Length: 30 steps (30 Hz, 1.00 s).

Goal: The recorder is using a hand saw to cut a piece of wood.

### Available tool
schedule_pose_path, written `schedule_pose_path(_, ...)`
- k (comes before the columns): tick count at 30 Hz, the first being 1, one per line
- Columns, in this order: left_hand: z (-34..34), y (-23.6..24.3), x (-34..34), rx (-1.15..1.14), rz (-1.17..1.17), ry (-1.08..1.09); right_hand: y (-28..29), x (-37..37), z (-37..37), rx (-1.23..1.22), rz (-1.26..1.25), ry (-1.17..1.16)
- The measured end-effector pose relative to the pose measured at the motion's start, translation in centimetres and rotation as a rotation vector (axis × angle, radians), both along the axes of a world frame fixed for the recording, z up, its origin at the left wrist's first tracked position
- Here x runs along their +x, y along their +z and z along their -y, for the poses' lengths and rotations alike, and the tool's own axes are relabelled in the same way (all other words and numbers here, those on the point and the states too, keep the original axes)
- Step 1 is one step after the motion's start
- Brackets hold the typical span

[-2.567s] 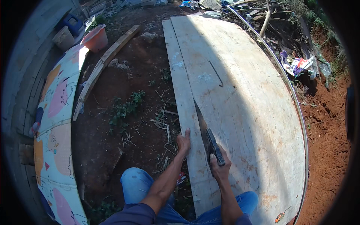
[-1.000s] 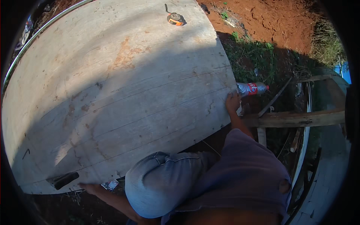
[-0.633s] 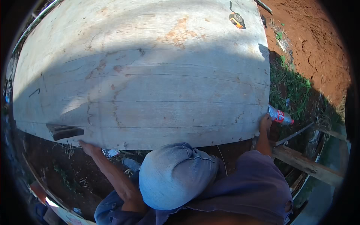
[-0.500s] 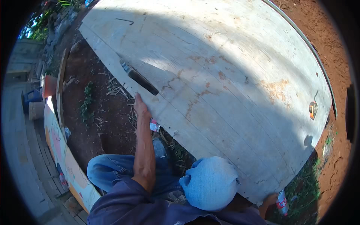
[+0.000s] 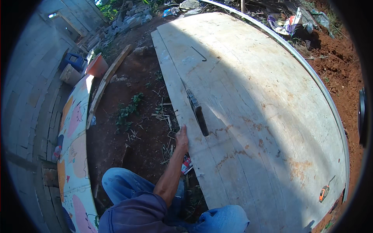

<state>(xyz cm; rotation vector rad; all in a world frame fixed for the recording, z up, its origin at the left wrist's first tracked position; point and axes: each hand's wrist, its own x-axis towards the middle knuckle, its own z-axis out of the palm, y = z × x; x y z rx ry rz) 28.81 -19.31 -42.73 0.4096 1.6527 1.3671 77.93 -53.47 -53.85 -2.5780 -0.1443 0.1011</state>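
A large pale board [image 5: 248,151] lies before me, scuffed and marked with brown stains. My left hand [image 5: 182,139] is closed on its left edge, with part of the fingers hidden. On the board, just beyond that hand, lies a tool with a thick dark handle [image 5: 199,116] and a narrower metal end. Farther off rests a thin bent metal rod [image 5: 199,53]. An orange and black tape measure [image 5: 323,193] sits near the board's right edge, its tape end sticking out. My right hand is out of view.
Left of the board are reddish soil, a small green plant [image 5: 128,112] and a wooden plank [image 5: 108,79]. A painted panel [image 5: 75,155], an orange bucket [image 5: 97,66] and a block wall [image 5: 29,89] stand farther left. A pale curved strip [image 5: 303,73] borders the far right side.
My view has swung up and to the left. My right hand and the plastic bottle beside it have left the picture. My left hand keeps hold of the board's edge.
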Motion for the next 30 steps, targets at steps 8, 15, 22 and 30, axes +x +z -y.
schedule_pose_path(8, -0.5, -0.8, -0.6, 0.016, 0.010, -0.003, 3.0, -3.7, -0.9, 0.093, 0.160, -0.038)
schedule_pose_path(15, -0.5, -0.3, -1.7, 0.099, 0.704, -0.283, 11.4, 0.5, 2.6, 0.000, 0.366, 0.127)
schedule_pose_path(22, 1.0, -0.5, 1.6, 0.197, 0.824, -0.191, 19.2, -3.1, -15.0, 0.551, 0.145, 0.582)
schedule_pose_path(30, 5.2, 2.8, 3.4, -0.142, -0.413, -0.003, 28.4, -27.7, -34.4, 0.572, -0.510, 1.631)
